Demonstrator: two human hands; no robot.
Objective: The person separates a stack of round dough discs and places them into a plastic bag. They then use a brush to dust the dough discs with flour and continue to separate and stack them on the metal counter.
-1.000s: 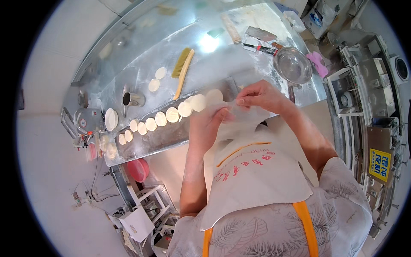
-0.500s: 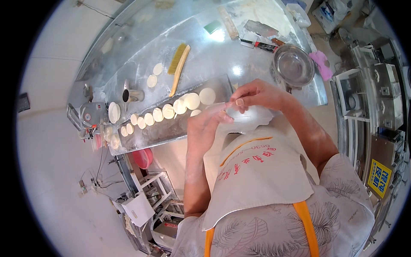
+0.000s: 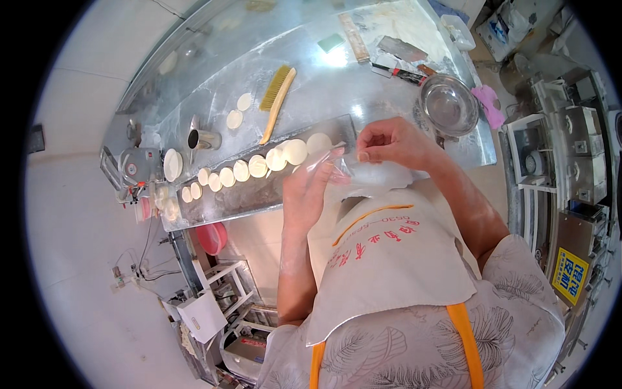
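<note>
My left hand [image 3: 306, 194] is closed on a clear plastic bag [image 3: 338, 174], whose film covers the fingertips. Just right of it, my right hand [image 3: 394, 144] is curled, thumb and fingertips pressed together near the bag; whether it pinches the film is hard to see. Beyond the left hand, a row of pale round dough wrappers [image 3: 257, 166], in several overlapping stacks growing larger to the right, lies along a dark metal strip [image 3: 220, 198] at the table's near edge. The left hand and bag partly cover the row's right end.
On the metal table [image 3: 324, 84] lie a wooden-handled brush [image 3: 277, 104], two loose rounds [image 3: 234, 119], a metal cup [image 3: 204, 141], a knife [image 3: 405, 74], a scraper [image 3: 402, 48] and a steel bowl [image 3: 449, 106]. A small machine [image 3: 139, 167] stands at the left end, a pink basin [image 3: 212, 238] below.
My hands have come apart: the right has drawn a little away from the left. More of the clear bag shows around the left fingers. The view has shifted slightly.
</note>
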